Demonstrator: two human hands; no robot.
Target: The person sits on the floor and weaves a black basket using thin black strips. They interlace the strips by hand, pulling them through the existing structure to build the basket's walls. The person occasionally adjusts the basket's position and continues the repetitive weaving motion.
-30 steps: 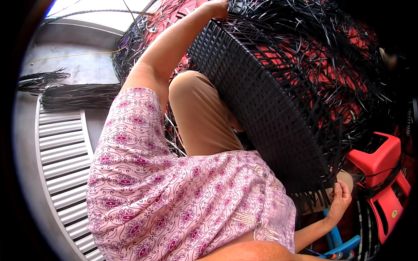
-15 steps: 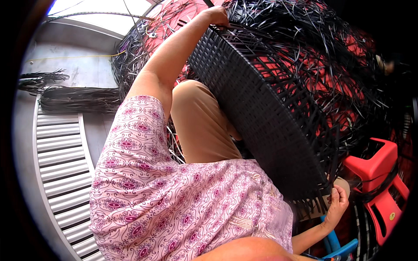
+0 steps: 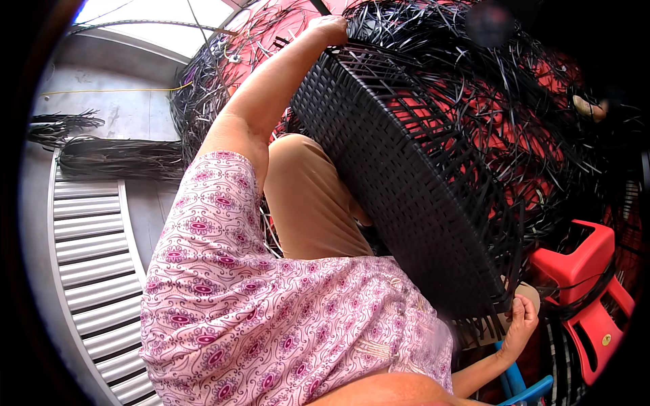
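Got a black woven wicker panel [image 3: 399,183] slanting past the bent left knee [image 3: 298,183]. Got left hand [image 3: 329,31] curled at its top end, can't tell around what. Got right hand [image 3: 521,328] at the lower corner with fingertips bunched, can't tell if pinching anything.

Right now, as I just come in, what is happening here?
A person in a pink patterned top is handling a black woven-strip panel. The left-hand grip is at its upper end, the right-hand grip at its lower corner; what each holds is unclear. It is closely woven on the near side, with loose strip ends below. A tangled heap of black strips lies beyond.
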